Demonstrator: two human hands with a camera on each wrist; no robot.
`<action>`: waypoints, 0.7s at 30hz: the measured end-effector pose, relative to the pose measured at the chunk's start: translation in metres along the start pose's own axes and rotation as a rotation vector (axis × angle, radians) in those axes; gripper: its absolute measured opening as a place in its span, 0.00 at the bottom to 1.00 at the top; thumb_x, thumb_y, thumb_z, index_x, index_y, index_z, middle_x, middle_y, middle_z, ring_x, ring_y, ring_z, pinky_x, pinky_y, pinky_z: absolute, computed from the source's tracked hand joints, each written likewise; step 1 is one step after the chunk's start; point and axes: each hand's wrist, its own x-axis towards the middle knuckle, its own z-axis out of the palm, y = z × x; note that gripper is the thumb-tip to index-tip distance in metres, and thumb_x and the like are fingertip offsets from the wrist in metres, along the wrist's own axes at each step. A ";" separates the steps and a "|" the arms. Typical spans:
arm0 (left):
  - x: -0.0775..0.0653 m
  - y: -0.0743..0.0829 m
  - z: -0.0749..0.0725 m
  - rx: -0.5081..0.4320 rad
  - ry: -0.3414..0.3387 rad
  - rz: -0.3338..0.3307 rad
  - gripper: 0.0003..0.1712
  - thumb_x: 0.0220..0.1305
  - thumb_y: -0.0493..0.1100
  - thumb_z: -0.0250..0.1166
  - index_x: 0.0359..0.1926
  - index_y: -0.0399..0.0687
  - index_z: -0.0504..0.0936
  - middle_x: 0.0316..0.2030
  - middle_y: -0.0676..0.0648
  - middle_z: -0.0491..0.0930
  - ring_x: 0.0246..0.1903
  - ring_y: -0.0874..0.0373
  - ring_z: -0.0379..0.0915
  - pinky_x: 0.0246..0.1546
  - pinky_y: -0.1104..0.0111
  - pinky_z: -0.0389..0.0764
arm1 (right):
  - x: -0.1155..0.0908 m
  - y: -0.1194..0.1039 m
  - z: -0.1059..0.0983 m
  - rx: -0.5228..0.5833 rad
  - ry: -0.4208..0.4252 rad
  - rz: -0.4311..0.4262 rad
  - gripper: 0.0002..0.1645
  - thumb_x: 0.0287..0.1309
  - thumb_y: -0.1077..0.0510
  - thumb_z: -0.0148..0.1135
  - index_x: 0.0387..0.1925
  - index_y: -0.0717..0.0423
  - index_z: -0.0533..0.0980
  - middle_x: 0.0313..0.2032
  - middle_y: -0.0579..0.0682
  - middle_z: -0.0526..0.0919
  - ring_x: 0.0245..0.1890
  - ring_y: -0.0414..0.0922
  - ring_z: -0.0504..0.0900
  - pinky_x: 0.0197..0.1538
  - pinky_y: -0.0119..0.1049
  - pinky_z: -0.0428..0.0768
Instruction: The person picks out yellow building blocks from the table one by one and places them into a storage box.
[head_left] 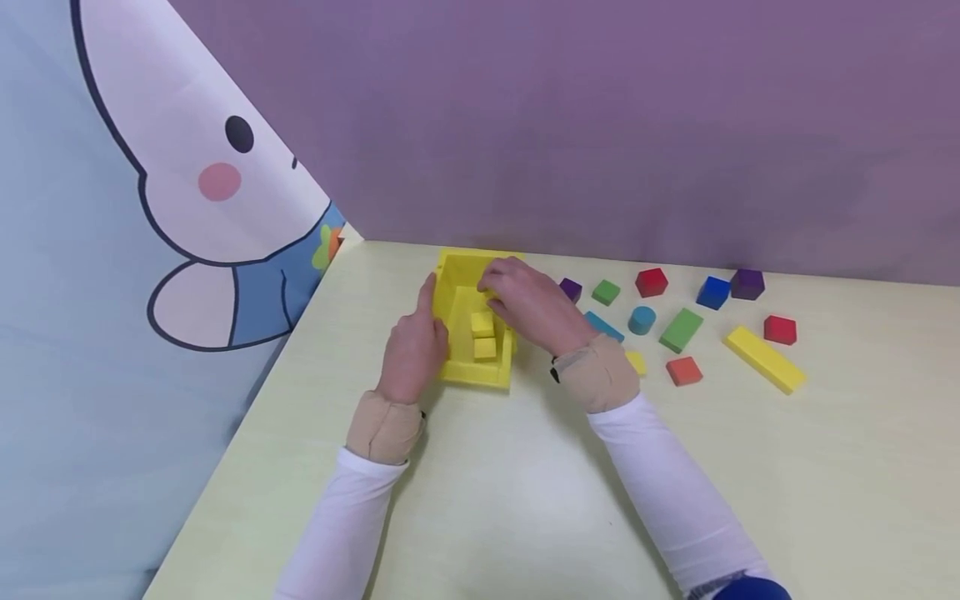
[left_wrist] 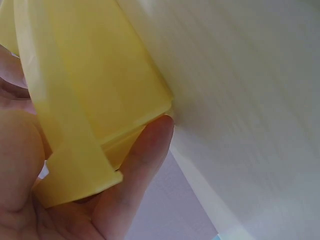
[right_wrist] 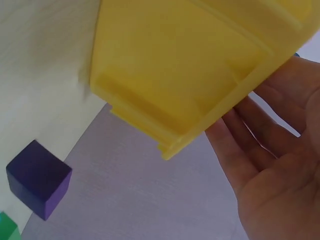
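Observation:
A yellow box (head_left: 474, 385) stands on the table with two yellow blocks (head_left: 483, 336) on its floor. My left hand (head_left: 415, 350) grips the box's left wall; in the left wrist view the wall (left_wrist: 60, 100) passes between thumb and fingers. Over the right rim reaches my right hand (head_left: 536, 302), its curled thumb and fingertips pinching a small yellow block (head_left: 490, 294), mostly covered by the fingers. The right wrist view shows the box's outer side (right_wrist: 165, 65) in front of those fingertips, which hides their hold.
Right of the box lie scattered blocks: purple (head_left: 571, 290), green (head_left: 606, 292), red (head_left: 652, 282), blue (head_left: 713, 292), a blue cylinder (head_left: 642, 320) and a long yellow bar (head_left: 765, 360), among others. A purple wall (head_left: 600, 125) rises behind the table's back edge.

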 end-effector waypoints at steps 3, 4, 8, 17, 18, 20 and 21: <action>0.000 -0.002 0.001 0.001 -0.003 -0.005 0.36 0.62 0.38 0.47 0.71 0.51 0.47 0.12 0.46 0.65 0.10 0.53 0.61 0.12 0.63 0.61 | 0.003 -0.002 0.001 -0.010 -0.016 0.005 0.15 0.54 0.61 0.59 0.45 0.56 0.78 0.47 0.50 0.77 0.53 0.46 0.71 0.55 0.34 0.68; 0.000 -0.001 0.001 -0.001 -0.008 -0.009 0.37 0.62 0.38 0.47 0.71 0.52 0.47 0.12 0.47 0.65 0.10 0.53 0.61 0.12 0.63 0.62 | 0.005 -0.002 0.002 -0.014 -0.023 0.009 0.15 0.54 0.61 0.59 0.46 0.57 0.78 0.47 0.50 0.77 0.53 0.47 0.71 0.55 0.34 0.68; 0.001 0.000 -0.001 -0.004 -0.038 -0.032 0.37 0.63 0.39 0.47 0.71 0.53 0.45 0.12 0.47 0.66 0.10 0.54 0.61 0.12 0.63 0.63 | 0.010 -0.002 0.006 -0.031 -0.053 0.032 0.16 0.54 0.62 0.59 0.46 0.57 0.78 0.48 0.50 0.77 0.54 0.47 0.71 0.56 0.35 0.68; 0.002 0.004 -0.001 -0.004 -0.063 -0.052 0.37 0.63 0.40 0.47 0.72 0.55 0.44 0.14 0.47 0.67 0.11 0.54 0.63 0.13 0.64 0.64 | 0.020 -0.004 0.011 -0.064 -0.102 0.130 0.16 0.54 0.63 0.58 0.45 0.58 0.78 0.44 0.51 0.78 0.47 0.48 0.74 0.51 0.37 0.72; 0.002 0.004 -0.002 -0.006 -0.067 -0.055 0.38 0.64 0.40 0.47 0.72 0.55 0.43 0.14 0.47 0.67 0.12 0.54 0.63 0.13 0.64 0.64 | 0.022 -0.004 0.012 -0.068 -0.110 0.140 0.15 0.54 0.63 0.57 0.45 0.58 0.79 0.43 0.51 0.78 0.46 0.48 0.74 0.51 0.37 0.72; 0.002 0.003 -0.002 -0.012 -0.077 -0.066 0.38 0.64 0.40 0.47 0.72 0.56 0.42 0.14 0.47 0.67 0.12 0.54 0.63 0.14 0.64 0.65 | 0.025 -0.006 0.013 -0.070 -0.124 0.156 0.15 0.54 0.63 0.57 0.45 0.57 0.79 0.42 0.51 0.79 0.45 0.47 0.74 0.50 0.37 0.72; 0.001 0.003 -0.002 -0.016 -0.081 -0.071 0.38 0.65 0.40 0.47 0.72 0.57 0.42 0.14 0.47 0.67 0.12 0.55 0.63 0.14 0.64 0.65 | 0.027 -0.007 0.014 -0.070 -0.130 0.161 0.15 0.54 0.64 0.56 0.45 0.57 0.79 0.42 0.51 0.79 0.44 0.47 0.74 0.50 0.36 0.72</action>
